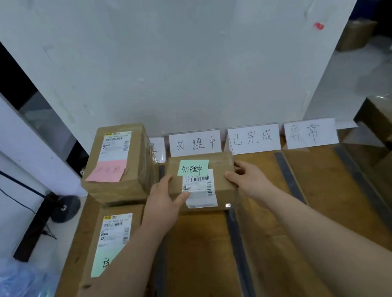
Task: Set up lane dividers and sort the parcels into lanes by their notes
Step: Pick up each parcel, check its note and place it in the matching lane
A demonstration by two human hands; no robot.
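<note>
A white wall panel (176, 50) fills the upper middle of the frame. Below it, a brown cardboard-covered table (324, 206) takes up the lower centre and right, crossed by dark tape strips (240, 255) that run from near edge to far edge and mark off lanes. At the lower left lies a long parcel (98, 250) with a shipping label and a green note; the left forearm crosses over its near end. Above it, at middle left, sits a taller parcel (119, 164) with a pink note (106, 172) on its top face.

In the centre of the frame is a smaller parcel (204, 182), sitting at the far end of the lane under the sign reading 处理中 (195, 144). The left hand (164, 200) grips its left side with the thumb lying on the white label, and the right hand (247, 179) holds its right edge with fingers curled around it. Along the wall's foot stand further white signs: 已完成 (254, 139) at centre right, 异常 (310, 133) further right, and one partly hidden behind the tall parcel. On the held parcel's top is a green sticky note (192, 167) handwritten 处理中.
</note>
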